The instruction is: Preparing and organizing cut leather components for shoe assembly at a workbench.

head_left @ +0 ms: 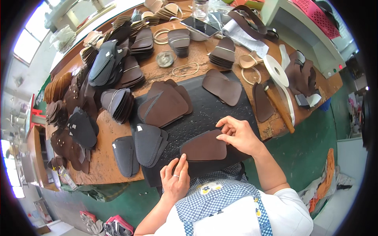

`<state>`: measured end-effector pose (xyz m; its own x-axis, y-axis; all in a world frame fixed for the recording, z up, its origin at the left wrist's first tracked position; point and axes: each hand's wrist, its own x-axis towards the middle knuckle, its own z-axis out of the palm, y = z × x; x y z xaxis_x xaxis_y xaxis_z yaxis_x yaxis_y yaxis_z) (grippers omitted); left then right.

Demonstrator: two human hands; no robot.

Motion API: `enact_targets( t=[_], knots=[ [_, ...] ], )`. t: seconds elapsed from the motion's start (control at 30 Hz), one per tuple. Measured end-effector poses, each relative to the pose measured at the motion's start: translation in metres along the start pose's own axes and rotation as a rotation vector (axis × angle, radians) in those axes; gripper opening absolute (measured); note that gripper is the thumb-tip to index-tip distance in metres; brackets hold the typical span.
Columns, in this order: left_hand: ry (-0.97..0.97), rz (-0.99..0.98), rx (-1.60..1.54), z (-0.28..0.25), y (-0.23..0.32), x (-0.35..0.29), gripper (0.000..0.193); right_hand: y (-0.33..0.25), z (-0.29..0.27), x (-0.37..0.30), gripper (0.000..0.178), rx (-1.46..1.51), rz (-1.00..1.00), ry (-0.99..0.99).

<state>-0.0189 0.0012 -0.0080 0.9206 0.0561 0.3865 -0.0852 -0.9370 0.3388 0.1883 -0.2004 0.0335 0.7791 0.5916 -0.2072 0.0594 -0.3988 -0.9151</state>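
Note:
A brown leather piece [204,146], rounded at its narrow left end, lies flat on the black mat [214,114] in front of me. My left hand [176,179] rests at its lower left edge, fingers stretched out, the fingertips at the leather's border. Over the wider right end is my right hand [240,135], its thumb and forefinger apart and nothing visible between them. Beyond the piece, more brown leather pieces [165,104] overlap in a pile, with another pair [222,88] to the right. Dark grey stitched pieces [149,143] lie to the left.
Banded stacks of leather pieces [118,104] crowd the table's left and back. At the right lie a hammer with a wooden handle [280,110], a roll of white tape [275,70] and a single brown piece [262,103]. A grey machine housing [301,33] stands at the back right.

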Motion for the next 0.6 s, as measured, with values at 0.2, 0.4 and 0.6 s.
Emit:
enact_targets(
  t=[0.2,0.4,0.6],
  knots=[
    [-0.004,0.002,0.002,-0.002,0.003,0.007,0.033,0.005,0.003,0.000,0.026,-0.076,-0.042,-0.002],
    [0.038,0.062,-0.062,0.004,0.003,0.024,0.033,0.003,-0.002,-0.004,0.026,-0.168,-0.088,0.016],
    [-0.269,0.004,-0.162,0.005,0.040,0.077,0.081,0.009,0.019,0.003,0.028,-0.389,-0.315,0.121]
  ],
)
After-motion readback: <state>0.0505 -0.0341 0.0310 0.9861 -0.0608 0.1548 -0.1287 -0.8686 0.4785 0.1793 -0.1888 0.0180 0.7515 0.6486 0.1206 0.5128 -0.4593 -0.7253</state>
